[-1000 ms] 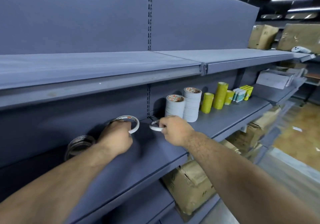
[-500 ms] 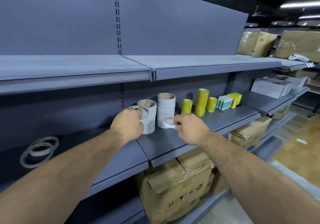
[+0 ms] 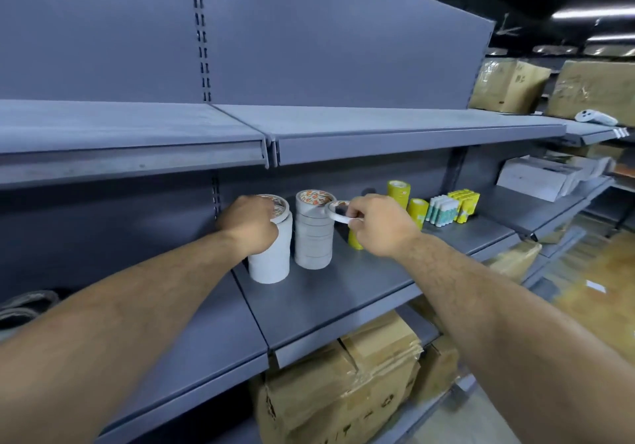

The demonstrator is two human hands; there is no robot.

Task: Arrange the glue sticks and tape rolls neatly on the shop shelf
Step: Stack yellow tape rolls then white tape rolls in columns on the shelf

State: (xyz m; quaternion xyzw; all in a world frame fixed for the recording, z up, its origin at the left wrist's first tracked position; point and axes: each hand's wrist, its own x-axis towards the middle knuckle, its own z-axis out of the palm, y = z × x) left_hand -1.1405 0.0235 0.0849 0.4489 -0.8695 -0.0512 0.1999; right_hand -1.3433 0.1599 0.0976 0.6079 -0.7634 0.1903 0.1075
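Two stacks of white tape rolls stand on the grey middle shelf [image 3: 330, 302]. My left hand [image 3: 249, 225] grips a white tape roll [image 3: 280, 208] on top of the left stack [image 3: 271, 258]. My right hand [image 3: 379, 223] pinches a thin white tape roll [image 3: 338, 211] held tilted beside the top of the right stack [image 3: 314, 234]. Behind my right hand are yellow tape stacks [image 3: 398, 194], one partly hidden. Boxed glue sticks [image 3: 443, 210] and yellow packs [image 3: 467, 203] stand further right.
More tape rolls [image 3: 24, 306] lie at the far left of the shelf. Cardboard boxes [image 3: 343, 385] fill the shelf below. The upper shelf [image 3: 378, 134] overhangs the stacks. White boxes [image 3: 539, 177] and brown cartons [image 3: 508, 84] sit at the far right.
Both hands carried their tape rolls rightwards from the left part of the shelf to the white stacks. The left roll now rests on the left stack; the right roll is raised beside the right stack.
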